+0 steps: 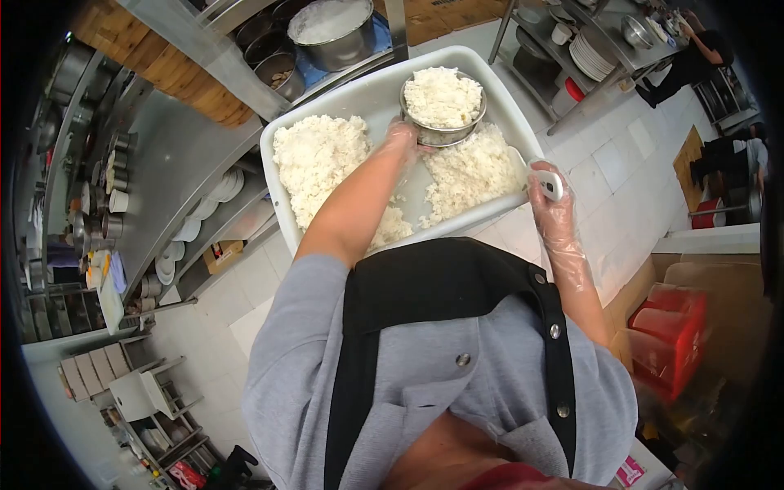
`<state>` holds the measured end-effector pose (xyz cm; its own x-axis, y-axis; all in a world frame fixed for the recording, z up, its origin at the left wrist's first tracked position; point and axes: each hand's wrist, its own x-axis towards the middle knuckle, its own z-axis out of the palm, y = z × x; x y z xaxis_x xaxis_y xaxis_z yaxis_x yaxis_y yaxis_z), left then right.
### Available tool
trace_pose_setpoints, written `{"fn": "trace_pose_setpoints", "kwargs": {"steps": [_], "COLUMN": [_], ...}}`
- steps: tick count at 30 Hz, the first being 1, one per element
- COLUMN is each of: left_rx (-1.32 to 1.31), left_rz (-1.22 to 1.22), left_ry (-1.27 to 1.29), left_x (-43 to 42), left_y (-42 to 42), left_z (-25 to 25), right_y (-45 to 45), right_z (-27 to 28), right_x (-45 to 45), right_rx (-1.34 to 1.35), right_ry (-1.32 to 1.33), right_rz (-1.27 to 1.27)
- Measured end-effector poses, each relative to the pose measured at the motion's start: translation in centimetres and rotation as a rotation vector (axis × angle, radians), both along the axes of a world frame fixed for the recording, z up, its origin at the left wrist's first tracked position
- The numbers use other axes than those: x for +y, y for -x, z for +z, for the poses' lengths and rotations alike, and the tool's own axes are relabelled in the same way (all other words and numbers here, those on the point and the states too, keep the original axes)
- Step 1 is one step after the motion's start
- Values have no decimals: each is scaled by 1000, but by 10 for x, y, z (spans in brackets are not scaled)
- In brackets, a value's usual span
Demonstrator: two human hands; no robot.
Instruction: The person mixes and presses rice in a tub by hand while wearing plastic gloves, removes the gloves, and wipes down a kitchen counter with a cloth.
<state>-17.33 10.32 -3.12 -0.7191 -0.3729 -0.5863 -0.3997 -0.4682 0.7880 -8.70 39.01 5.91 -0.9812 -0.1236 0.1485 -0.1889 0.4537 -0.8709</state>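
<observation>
A large white plastic tub [367,82] holds cooked white rice [320,159] in two main heaps, left and right. Over the right heap is a round metal bowl [445,140] piled high with rice. My left hand [398,140], in a clear plastic glove, grips the near left side of this bowl; its fingertips are partly hidden. At the tub's right edge my right hand [553,204], also gloved, is closed around the white handle of a rice paddle [552,185]. The paddle's blade seems to lie against the rice just inside the rim.
Behind the tub, a big metal pot [332,37] of white contents stands on a shelf. A steel counter [184,155] with plates below runs along the left. Stacked plates [590,57] sit on a rack at upper right. Two people [694,57] are farther right. Red containers [665,331] stand lower right.
</observation>
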Motion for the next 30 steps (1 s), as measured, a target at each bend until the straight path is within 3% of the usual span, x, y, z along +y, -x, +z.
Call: {"fn": "trace_pose_setpoints", "kwargs": {"steps": [4, 6, 8, 13, 15, 18, 22, 24, 27, 30], "left_rx": [47, 148, 141, 141, 185, 98, 182, 234, 141, 184], "left_rz": [-8, -74, -106, -117, -121, -139, -122, -84, -131, -142], "left_ry": [-75, -117, -42, 1, -13, 106, 99, 45, 110, 123], "left_x": [-4, -12, -23, -19, -23, -29, -39, -43, -46, -46], "left_y": [-8, -10, -8, -30, -31, -35, -39, -40, -40, -38], "left_z": [0, -8, -16, 27, 22, 27, 30, 27, 33, 33], "right_y": [0, 5, 4, 4, 3, 11, 53, 80, 79, 49], "right_z": [3, 1, 11, 24, 34, 50, -3, -40, -45, -32], "right_x": [1, 0, 0, -5, -9, -11, -13, 4, 14, 9], "right_rx": [0, 158, 132, 211, 379, 232, 31, -14, -121, -44], "right_ry": [-52, -97, -110, -184, -213, -287, -406, -155, 37, 13], "right_rz": [-3, 18, 31, 88, 65, 70, 49, -58, 36, 101]}}
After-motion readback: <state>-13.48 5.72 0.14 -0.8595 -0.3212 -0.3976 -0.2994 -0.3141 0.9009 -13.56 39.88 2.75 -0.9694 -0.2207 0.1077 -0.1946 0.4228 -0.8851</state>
